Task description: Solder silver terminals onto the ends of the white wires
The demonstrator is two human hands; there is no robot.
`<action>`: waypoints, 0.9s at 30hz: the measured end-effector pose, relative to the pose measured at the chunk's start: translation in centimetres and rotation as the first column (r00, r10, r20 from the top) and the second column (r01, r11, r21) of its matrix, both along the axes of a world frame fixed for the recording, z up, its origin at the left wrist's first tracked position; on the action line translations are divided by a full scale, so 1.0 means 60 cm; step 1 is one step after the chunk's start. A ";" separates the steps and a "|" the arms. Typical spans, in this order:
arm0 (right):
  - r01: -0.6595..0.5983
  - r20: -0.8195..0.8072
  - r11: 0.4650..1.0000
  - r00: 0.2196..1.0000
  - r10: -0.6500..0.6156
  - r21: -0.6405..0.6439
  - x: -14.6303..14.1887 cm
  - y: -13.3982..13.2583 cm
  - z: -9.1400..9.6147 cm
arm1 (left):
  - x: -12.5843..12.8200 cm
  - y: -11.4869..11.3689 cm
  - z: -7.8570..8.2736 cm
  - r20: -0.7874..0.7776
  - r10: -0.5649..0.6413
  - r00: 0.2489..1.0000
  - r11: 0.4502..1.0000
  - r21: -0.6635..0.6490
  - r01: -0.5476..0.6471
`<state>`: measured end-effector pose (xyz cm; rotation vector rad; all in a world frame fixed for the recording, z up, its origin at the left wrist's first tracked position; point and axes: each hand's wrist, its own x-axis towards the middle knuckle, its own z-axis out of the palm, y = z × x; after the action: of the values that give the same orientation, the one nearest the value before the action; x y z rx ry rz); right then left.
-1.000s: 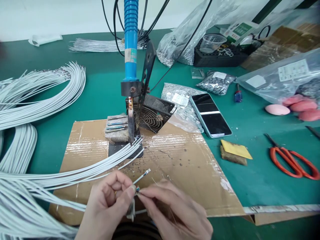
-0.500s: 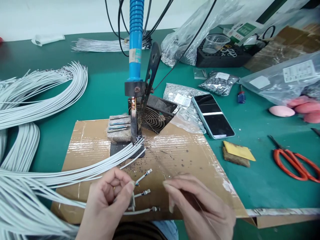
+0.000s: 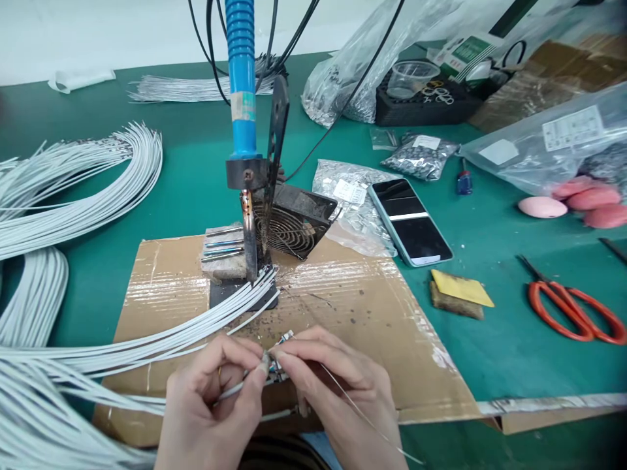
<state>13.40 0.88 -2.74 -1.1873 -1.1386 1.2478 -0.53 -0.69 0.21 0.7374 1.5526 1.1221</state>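
My left hand [image 3: 215, 391] is closed in a pinch on a white cable [image 3: 234, 390], near its stripped end. Right beside it, my right hand [image 3: 337, 391] has thumb and fingers pinched together on a thin silvery wire, which looks like solder wire [image 3: 362, 412] and trails down to the right. The fingertips of both hands nearly meet, and they hide most of the cable end. Small metal connectors [image 3: 285, 337] on cable ends show just behind and below the fingers. Another white cable [image 3: 277, 415] lies under my hands on the cardboard [image 3: 372, 352].
A blue-handled soldering iron [image 3: 243, 85] stands upright in a clamp, its tip over several white cables [image 3: 196, 333]. Behind it is a black fan [image 3: 294, 228]. Cable bundles [image 3: 132, 189] lie left; a phone [image 3: 413, 222], sponge [image 3: 460, 294] and red-handled scissors [image 3: 568, 307] lie right.
My right hand has moved left, bringing its fingertips up to those of my left hand. The wire in it has come along. The whole view has shifted slightly.
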 end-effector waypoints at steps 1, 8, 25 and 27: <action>-0.003 0.005 1.000 1.000 0.003 0.010 0.001 0.000 -0.002 | -0.001 0.000 -0.001 -0.007 -0.006 1.000 1.000 0.005 0.006; -0.026 0.014 0.999 1.000 0.026 0.023 0.002 0.000 -0.003 | -0.002 0.000 -0.001 -0.074 -0.013 0.997 1.000 0.022 0.014; 0.130 0.306 0.991 0.945 -0.119 -0.016 0.002 -0.013 -0.005 | 0.002 0.023 -0.008 -0.065 0.056 0.996 0.998 -0.001 -0.056; 0.152 0.341 0.988 0.931 -0.130 -0.039 0.004 -0.009 -0.004 | 0.002 0.030 -0.010 -0.060 0.064 0.996 0.998 0.011 -0.063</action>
<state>13.63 0.32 -2.96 -1.5472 -1.2411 1.0008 -0.41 1.11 -0.38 0.7387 1.6328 1.1638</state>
